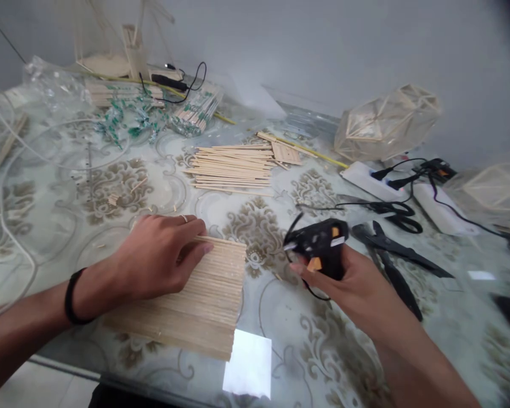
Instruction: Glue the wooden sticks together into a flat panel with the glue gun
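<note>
My left hand (pixel 161 255), with a ring and a black wristband, is closed at the far edge of a flat panel of wooden sticks (pixel 212 300) joined side by side. Its fingers curl over that edge, and the thumb lies along the outermost stick. Part of the panel is hidden under the hand. To the right of the panel, my right hand (pixel 344 283) is wrapped round a black hot glue gun (pixel 323 243) with orange parts, held apart from the panel. The gun is slightly blurred.
Loose wooden sticks (pixel 233 167) lie beyond the panel. Scissors (pixel 395 212), pliers (pixel 399 249) and a white power strip (pixel 374 180) are at right. Stick frameworks (pixel 386 122) stand behind. Packaged sticks (pixel 198 110) lie at the back; a white cable (pixel 4 209) runs along the left.
</note>
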Tool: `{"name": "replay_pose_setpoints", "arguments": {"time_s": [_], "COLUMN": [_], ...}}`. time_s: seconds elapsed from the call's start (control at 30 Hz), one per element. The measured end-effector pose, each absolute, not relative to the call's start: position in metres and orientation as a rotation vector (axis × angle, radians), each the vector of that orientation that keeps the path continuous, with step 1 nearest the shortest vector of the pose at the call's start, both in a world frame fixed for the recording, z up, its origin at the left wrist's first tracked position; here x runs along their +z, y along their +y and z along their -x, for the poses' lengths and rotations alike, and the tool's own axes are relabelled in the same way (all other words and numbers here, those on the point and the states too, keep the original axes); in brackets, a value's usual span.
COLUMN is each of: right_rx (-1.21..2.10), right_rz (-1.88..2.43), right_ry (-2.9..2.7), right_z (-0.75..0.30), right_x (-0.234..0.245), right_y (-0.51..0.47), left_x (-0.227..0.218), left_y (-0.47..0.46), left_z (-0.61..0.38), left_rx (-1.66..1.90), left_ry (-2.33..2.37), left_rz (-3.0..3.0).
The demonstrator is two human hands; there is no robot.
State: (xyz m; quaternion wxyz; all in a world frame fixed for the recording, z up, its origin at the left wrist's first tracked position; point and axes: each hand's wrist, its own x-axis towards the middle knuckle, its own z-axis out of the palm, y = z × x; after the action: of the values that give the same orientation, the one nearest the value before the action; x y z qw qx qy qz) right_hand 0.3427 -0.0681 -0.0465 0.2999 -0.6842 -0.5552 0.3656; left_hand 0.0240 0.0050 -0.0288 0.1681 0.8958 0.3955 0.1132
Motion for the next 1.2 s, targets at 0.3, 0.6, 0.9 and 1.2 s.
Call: {"name": "replay_pose_setpoints", "arguments": {"time_s": [0.3, 0.6, 0.9, 1.2], "right_rx": [1.243, 1.442, 1.237, 1.246], "right_rz": [1.517, 1.298, 1.477, 1.472], "right_ry": [-1.432, -1.406, -1.719, -1.785], "right_z": [-0.35, -0.336, -0.329, -0.318], "right_x": [-0.035, -0.036, -0.028, -0.035], "right_y": [-0.077, -0.082, -0.08, -0.083], "left_x": [-0.03, -0.03, -0.029, -0.023], "left_y": [0.004, 0.006, 0.006, 0.006], "left_z": [-0.024, -0.025, -0.023, -0.024], "left_rx": [0.245, 0.168, 0.208, 0.275], "left_ry": [1.144, 1.162, 1.154, 1.104], "left_rz": [-2.545, -2.532, -2.499, -2.451]}}
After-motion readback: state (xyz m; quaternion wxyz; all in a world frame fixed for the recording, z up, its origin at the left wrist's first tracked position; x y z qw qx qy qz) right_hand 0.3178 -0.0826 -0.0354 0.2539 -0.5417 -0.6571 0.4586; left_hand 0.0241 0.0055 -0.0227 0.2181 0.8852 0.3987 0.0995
